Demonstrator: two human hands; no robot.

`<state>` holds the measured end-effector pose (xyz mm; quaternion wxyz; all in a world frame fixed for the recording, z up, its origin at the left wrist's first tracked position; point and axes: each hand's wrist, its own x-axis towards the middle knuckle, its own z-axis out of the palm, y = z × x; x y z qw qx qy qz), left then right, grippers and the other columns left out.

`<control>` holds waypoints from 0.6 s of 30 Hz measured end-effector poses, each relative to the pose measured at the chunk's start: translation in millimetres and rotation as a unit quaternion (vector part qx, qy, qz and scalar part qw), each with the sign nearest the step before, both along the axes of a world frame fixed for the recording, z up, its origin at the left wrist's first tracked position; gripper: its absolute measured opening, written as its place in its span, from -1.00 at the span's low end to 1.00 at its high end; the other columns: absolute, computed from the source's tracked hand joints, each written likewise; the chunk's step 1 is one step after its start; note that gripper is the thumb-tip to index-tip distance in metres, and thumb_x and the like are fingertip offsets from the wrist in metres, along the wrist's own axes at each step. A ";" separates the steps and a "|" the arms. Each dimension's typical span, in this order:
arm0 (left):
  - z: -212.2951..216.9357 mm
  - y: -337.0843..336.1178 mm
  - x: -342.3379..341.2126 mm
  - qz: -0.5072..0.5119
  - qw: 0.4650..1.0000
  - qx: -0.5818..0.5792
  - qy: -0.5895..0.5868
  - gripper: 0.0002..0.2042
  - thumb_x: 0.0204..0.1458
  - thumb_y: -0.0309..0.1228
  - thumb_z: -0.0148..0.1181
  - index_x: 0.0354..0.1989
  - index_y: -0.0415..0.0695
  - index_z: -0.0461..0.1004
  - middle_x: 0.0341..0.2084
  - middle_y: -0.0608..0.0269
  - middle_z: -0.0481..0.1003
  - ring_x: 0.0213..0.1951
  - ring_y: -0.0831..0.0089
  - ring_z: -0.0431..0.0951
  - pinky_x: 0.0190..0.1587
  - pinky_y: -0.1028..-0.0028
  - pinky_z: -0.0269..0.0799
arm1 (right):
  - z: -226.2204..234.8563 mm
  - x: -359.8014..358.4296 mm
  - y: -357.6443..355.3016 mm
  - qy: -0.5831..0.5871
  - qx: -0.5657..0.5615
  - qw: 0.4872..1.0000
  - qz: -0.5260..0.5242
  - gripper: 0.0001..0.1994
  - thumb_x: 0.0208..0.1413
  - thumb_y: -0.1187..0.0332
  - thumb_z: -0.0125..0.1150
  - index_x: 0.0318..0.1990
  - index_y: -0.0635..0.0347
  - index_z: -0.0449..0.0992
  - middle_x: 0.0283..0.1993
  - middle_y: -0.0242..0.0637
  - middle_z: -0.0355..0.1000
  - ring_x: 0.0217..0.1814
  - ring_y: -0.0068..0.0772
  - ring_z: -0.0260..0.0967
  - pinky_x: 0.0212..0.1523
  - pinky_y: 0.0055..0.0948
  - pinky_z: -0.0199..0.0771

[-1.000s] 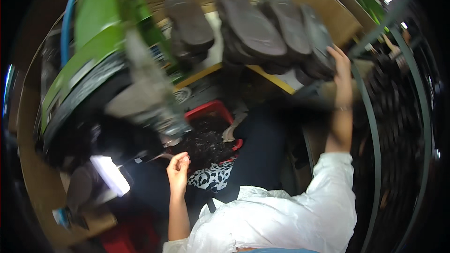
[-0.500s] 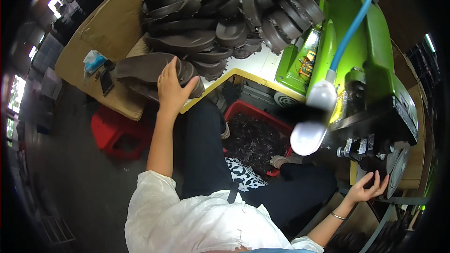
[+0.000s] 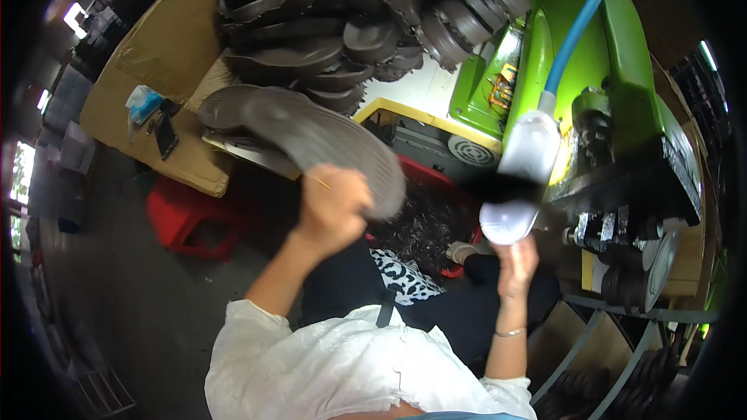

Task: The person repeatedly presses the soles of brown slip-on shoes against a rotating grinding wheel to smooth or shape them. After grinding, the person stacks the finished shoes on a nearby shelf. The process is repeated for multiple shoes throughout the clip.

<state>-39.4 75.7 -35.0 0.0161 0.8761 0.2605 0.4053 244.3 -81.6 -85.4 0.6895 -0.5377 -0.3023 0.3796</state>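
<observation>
My left hand is closed on the near end of a dark brown shoe sole, its ridged face partly blurred by motion. The sole slants from the cardboard edge toward my lap. My right hand is raised just below the white lamp head. Its fingers point upward and appear stretched out, with nothing visible in them; the tips are partly hidden at the lamp. A large heap of similar dark soles lies on the white tabletop beyond my left hand.
A green machine with a black guard and a round wheel stands at the right. A red basin of dark scraps sits between my feet. A red stool is at left; a phone lies on the cardboard.
My left hand has drawn the sole toward me and to the right, turning it. My right hand has left the area by the wheel and moved left, up to the lamp.
</observation>
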 end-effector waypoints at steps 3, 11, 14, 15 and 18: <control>-34.6 -64.6 58.5 -0.242 0.969 -0.050 0.026 -0.77 -0.47 -0.40 0.24 -0.56 -0.05 0.34 -0.43 0.34 0.40 -0.22 0.42 0.44 -0.08 0.26 0.25 | -16.5 -50.5 12.4 0.328 -0.042 0.927 0.179 -0.64 0.04 0.38 0.02 -0.03 0.41 0.28 -0.13 -0.15 0.39 -0.07 -0.33 0.36 -0.10 -0.45 0.39; -78.0 -67.9 74.0 0.011 0.895 -0.434 -0.103 -0.36 -0.26 -0.26 0.35 0.03 -0.16 0.22 -0.01 -0.03 0.24 0.06 0.10 0.24 0.13 0.20 0.07 | -57.1 -31.7 -48.3 0.071 -0.200 0.936 0.282 -0.63 -0.12 0.41 0.29 -0.13 0.39 0.42 -0.18 -0.28 0.43 -0.15 -0.54 0.33 -0.08 -0.53 0.31; -61.2 -69.4 94.9 -0.048 0.848 -0.463 -0.254 -0.46 -0.15 -0.39 0.28 0.03 -0.24 0.23 -0.05 0.03 0.33 0.00 0.27 0.34 0.07 0.36 0.19 | -76.4 -41.4 -67.1 0.037 -0.216 0.918 0.330 -0.60 -0.12 0.40 0.31 -0.09 0.34 0.41 -0.13 -0.29 0.41 -0.10 -0.52 0.30 -0.06 -0.51 0.30; -48.1 -71.8 102.4 -0.084 0.836 -0.452 -0.300 -0.52 -0.12 -0.42 0.26 -0.01 -0.27 0.27 -0.09 0.07 0.38 -0.04 0.35 0.39 0.03 0.42 0.25 | -77.2 -48.0 -68.4 0.021 -0.211 0.918 0.335 -0.58 -0.10 0.38 0.30 -0.06 0.34 0.38 -0.09 -0.26 0.39 -0.05 -0.49 0.29 -0.03 -0.48 0.29; -20.8 -87.6 110.9 -0.203 0.812 -0.501 -0.221 -0.55 -0.19 -0.45 0.30 -0.06 -0.28 0.35 -0.10 0.07 0.39 -0.05 0.36 0.39 0.02 0.41 0.27 | -87.3 -63.8 -69.0 -0.043 -0.210 0.913 0.348 -0.53 -0.03 0.31 0.25 0.03 0.31 0.31 0.04 -0.18 0.31 0.08 -0.41 0.22 0.07 -0.42 0.23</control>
